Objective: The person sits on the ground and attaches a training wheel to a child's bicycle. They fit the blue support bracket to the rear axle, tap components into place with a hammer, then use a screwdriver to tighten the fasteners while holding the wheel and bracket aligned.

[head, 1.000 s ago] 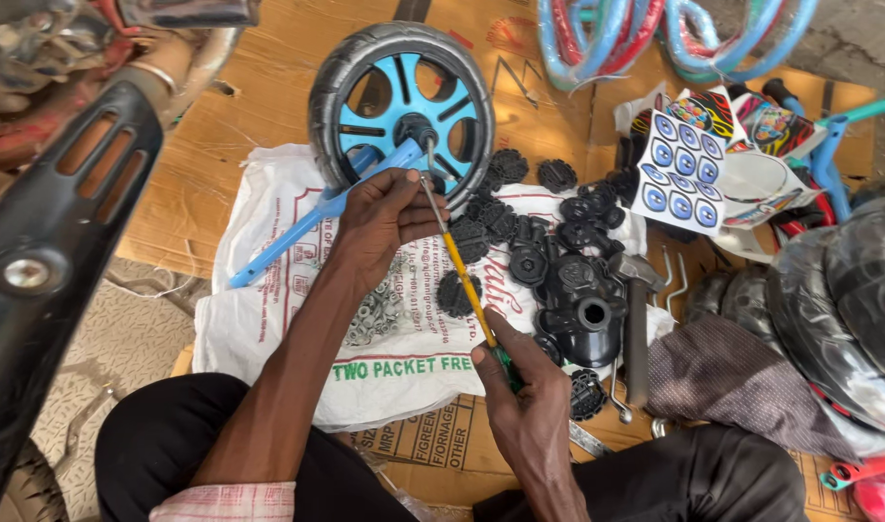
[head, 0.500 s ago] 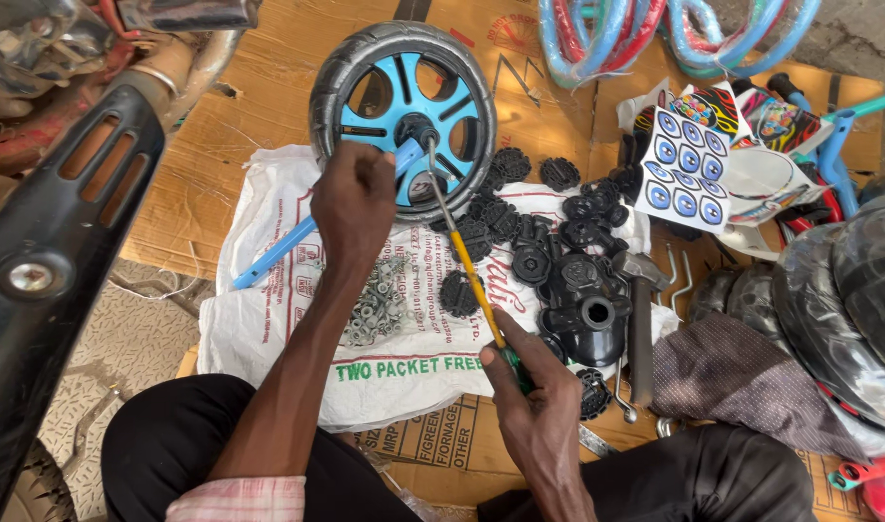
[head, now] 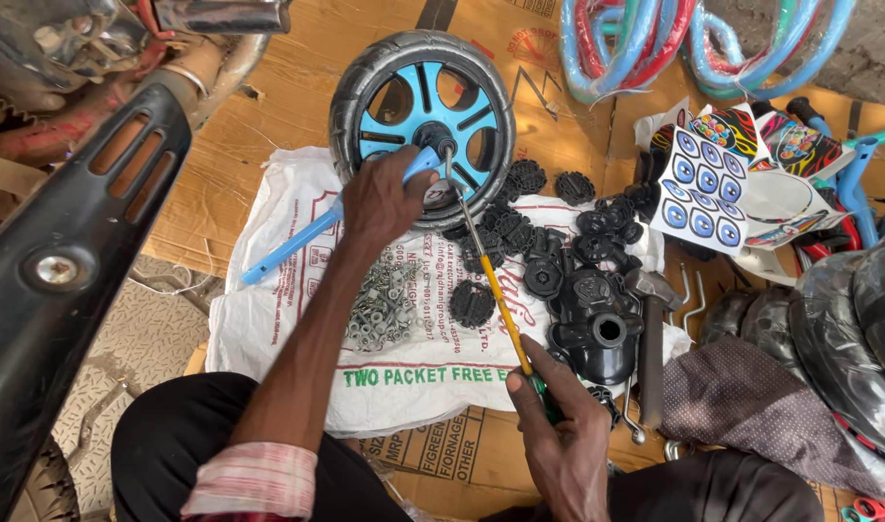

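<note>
Wheel (head: 421,116) lies beyond both hands, screwdriver (head: 491,280) tip at its hub.

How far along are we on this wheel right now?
Done: a blue rod sits at the hub of the blue-spoked wheel. In hand: the left hand grips that rod, while the right hand holds a yellow-shafted screwdriver with its tip at the hub. Left: loose black plastic parts and small metal fasteners lie unused on the white sack.
</note>
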A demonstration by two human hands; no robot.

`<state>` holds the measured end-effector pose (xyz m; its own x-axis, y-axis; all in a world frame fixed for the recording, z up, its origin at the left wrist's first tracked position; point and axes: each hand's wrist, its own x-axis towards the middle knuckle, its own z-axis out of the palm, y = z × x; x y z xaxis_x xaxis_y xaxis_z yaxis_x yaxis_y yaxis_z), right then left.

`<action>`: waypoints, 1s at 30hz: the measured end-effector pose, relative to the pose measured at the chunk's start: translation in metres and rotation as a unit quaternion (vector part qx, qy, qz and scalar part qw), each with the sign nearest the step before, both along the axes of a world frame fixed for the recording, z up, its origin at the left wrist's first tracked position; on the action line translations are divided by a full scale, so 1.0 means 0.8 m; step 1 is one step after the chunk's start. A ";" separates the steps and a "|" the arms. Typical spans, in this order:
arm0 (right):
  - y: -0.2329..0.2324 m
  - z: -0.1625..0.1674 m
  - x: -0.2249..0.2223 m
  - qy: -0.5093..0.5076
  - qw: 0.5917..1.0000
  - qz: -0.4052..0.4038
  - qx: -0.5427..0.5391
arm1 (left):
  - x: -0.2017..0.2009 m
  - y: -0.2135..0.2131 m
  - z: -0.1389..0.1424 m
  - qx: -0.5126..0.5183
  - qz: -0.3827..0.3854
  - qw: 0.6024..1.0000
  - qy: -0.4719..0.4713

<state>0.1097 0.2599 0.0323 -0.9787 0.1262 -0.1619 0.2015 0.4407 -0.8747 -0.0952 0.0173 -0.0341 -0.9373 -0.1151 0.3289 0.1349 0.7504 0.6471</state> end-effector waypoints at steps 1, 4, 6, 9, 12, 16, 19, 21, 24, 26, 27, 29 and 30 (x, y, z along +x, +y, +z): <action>0.000 0.001 0.002 -0.012 1.000 -0.005 -0.003 | 0.005 0.004 -0.001 0.003 0.017 0.999 0.050; 0.001 0.007 0.008 -0.031 0.999 -0.011 -0.004 | 0.018 0.012 0.001 0.016 0.024 0.997 0.068; 0.001 0.010 0.012 -0.012 1.000 0.003 -0.006 | 0.027 0.014 0.004 0.015 0.032 0.991 0.130; 0.000 0.010 0.018 -0.032 0.999 0.006 -0.010 | 0.041 0.018 0.004 0.014 0.044 0.991 0.126; -0.001 0.004 0.024 -0.032 0.999 0.008 -0.018 | 0.052 0.025 -0.004 0.013 0.033 0.988 0.153; 0.001 -0.005 0.028 -0.017 1.000 0.024 -0.007 | 0.055 0.033 -0.014 0.023 0.019 0.988 0.148; 0.003 -0.009 0.028 -0.016 1.000 0.013 -0.007 | 0.052 0.034 -0.015 0.031 0.005 0.997 0.073; 0.004 -0.010 0.026 -0.018 1.000 0.016 0.000 | 0.052 0.032 -0.012 0.051 -0.015 0.998 0.030; 0.004 -0.011 0.026 -0.054 0.999 -0.006 0.002 | 0.055 0.031 -0.005 0.040 -0.075 0.995 -0.045; 0.005 -0.011 0.026 -0.037 0.999 0.000 -0.006 | 0.052 0.030 0.001 0.000 -0.118 0.993 -0.029; 0.006 -0.011 0.026 -0.029 1.000 0.002 -0.010 | 0.049 0.029 0.004 -0.031 -0.136 0.990 0.010; 0.009 -0.012 0.024 -0.049 0.999 -0.013 0.007 | 0.044 0.026 0.010 -0.048 -0.142 0.989 0.009; 0.011 -0.012 0.022 -0.059 0.998 -0.022 0.015 | 0.041 0.023 0.014 -0.037 -0.132 0.990 -0.031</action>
